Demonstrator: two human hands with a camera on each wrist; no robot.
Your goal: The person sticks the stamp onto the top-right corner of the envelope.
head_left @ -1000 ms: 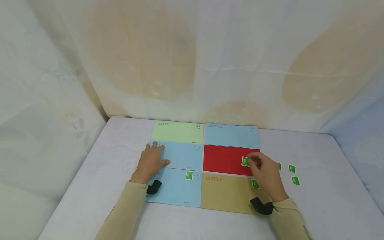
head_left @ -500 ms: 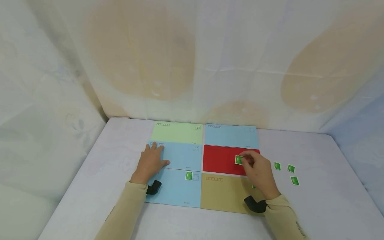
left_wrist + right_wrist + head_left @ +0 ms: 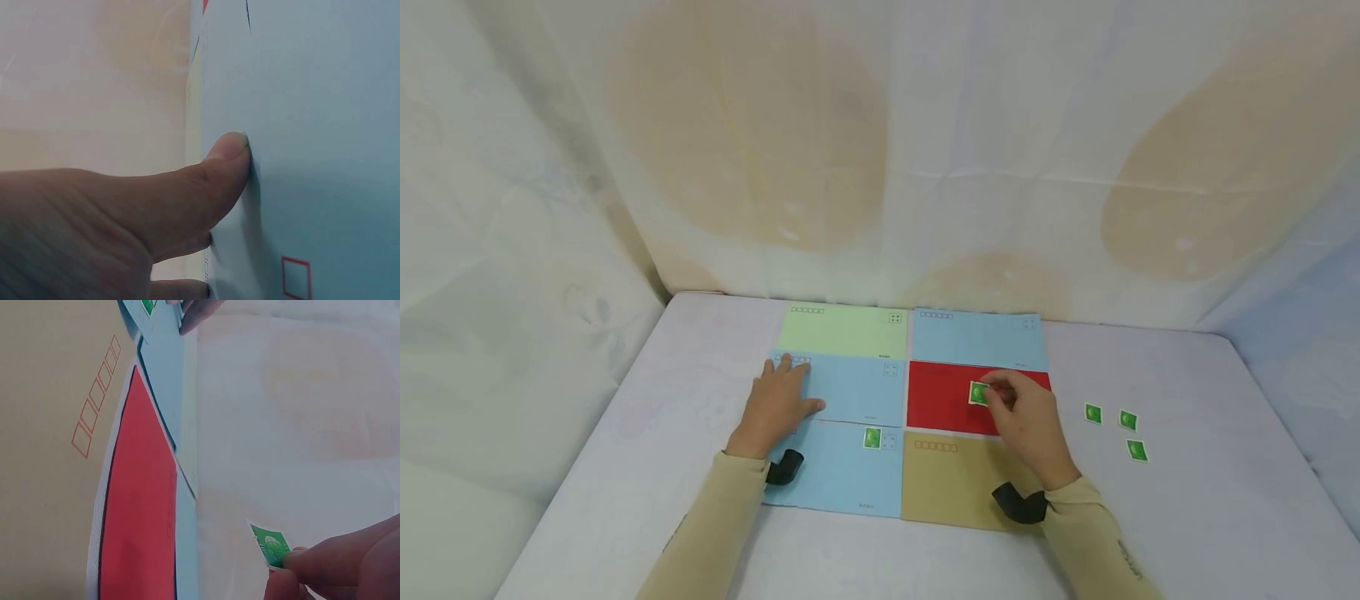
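Note:
My right hand (image 3: pixel 1028 421) pinches a small green postage stamp (image 3: pixel 977 393) between thumb and fingertips, above the red envelope (image 3: pixel 938 396). In the right wrist view the stamp (image 3: pixel 272 545) is held by one edge, raised off the envelopes. My left hand (image 3: pixel 777 408) rests with spread fingers on the left end of the middle blue envelope (image 3: pixel 853 390); its thumb (image 3: pixel 228 153) lies against the paper in the left wrist view. Below that, another blue envelope (image 3: pixel 835 479) bears a green stamp (image 3: pixel 872 438) beside its printed stamp box.
A light green envelope (image 3: pixel 842 329) and a blue envelope (image 3: pixel 977 340) lie along the back, a tan envelope (image 3: pixel 947 492) at front right. Loose green stamps (image 3: pixel 1093 414) lie on the white tabletop (image 3: pixel 1195 492) to the right. A curtain (image 3: pixel 880 167) hangs behind.
My right hand has moved left over the red envelope with the stamp, uncovering a loose stamp on the table and covering the one on the tan envelope. The left hand has stayed put.

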